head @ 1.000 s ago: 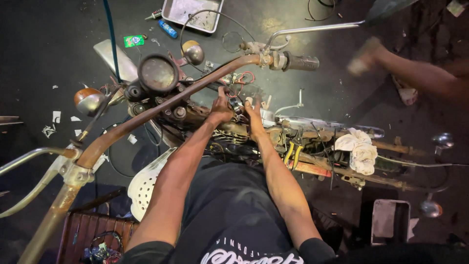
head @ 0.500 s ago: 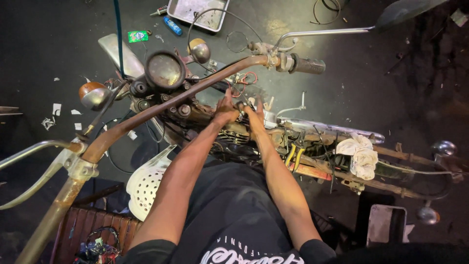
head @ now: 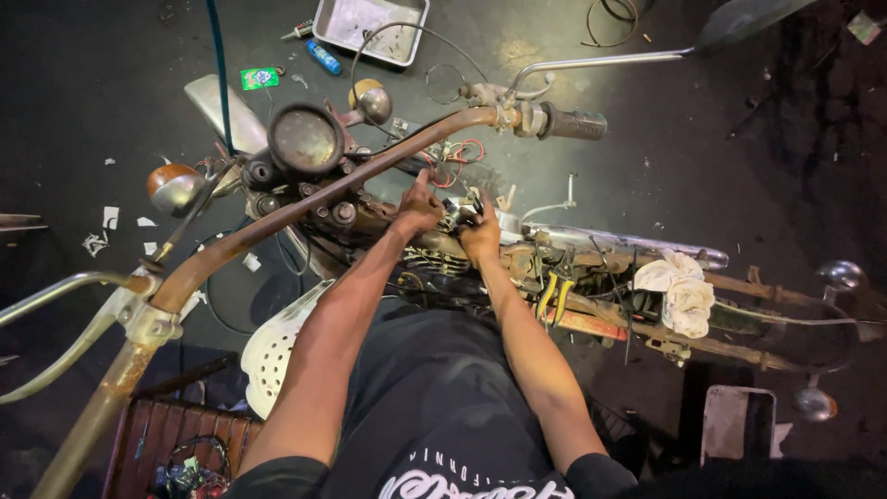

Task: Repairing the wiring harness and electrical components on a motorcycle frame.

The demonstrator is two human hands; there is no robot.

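Both my hands reach down into the stripped motorcycle frame just behind the rusty handlebar (head: 305,208). My left hand (head: 418,211) and my right hand (head: 480,231) close together on a small metal part with wires (head: 455,214). Red and white wires (head: 459,152) run just above my fingers. The round speedometer (head: 305,140) sits to the left of my hands. Which fingers pinch the part is hidden.
Yellow-handled pliers (head: 552,298) and a white rag (head: 682,291) lie on the frame to the right. A metal tray (head: 370,26), a blue tube and a green packet lie on the dark floor above. A white perforated stool (head: 277,346) stands lower left, a wooden crate (head: 176,444) below it.
The other person's arm at the upper right has gone out of view. My hands stay on the same small part, and the view has shifted slightly.
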